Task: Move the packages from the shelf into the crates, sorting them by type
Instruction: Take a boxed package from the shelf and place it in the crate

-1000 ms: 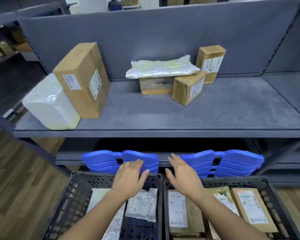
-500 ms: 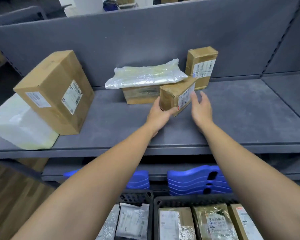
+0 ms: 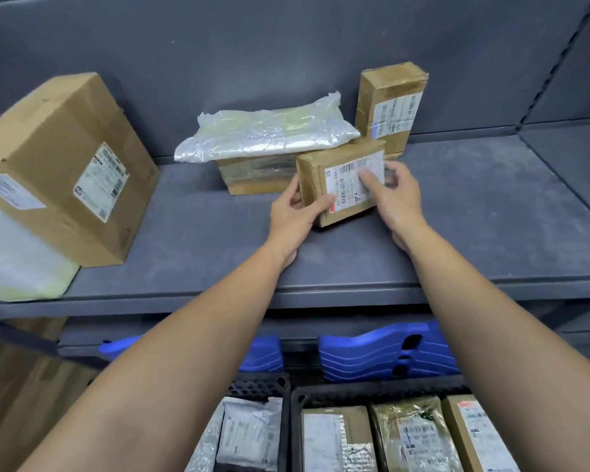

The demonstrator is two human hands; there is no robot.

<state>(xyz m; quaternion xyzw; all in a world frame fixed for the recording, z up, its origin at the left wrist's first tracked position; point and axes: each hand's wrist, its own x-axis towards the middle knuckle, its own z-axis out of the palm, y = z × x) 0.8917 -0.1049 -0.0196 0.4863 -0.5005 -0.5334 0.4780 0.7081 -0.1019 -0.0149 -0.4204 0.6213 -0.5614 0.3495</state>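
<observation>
Small brown box point(image 3: 341, 189) sits mid-shelf, tilted w/ its label face toward the camera, lower edge at or just off the shelf point(image 3: 491, 226) deck — can't tell which. Both hands are on it: left hand point(image 3: 292, 212) curls round the left short end, thumb on the front near the lower corner; right hand point(image 3: 397, 195) grasps the right end, thumb laid across the label. So the box's long axis runs left-right btw the two palms, right end a bit higher, and the grip is even, neither hand nearer. Its back upper edge is close to, maybe touching, the flat carton point(image 3: 252, 175) under the silver bag point(image 3: 266, 137), and the upright box point(image 3: 389, 107) stands just behind the right end. Coming move, as I judge it: pull toward the body and down, since the right crate point(image 3: 365, 391) w/ other cardboard pkgs lies below and on the near side of the shelf, approx under the box — the left crate point(image 3: 263, 383) holds bags, wrong type. Risk: dragging the bag off its carton on the way out.
</observation>
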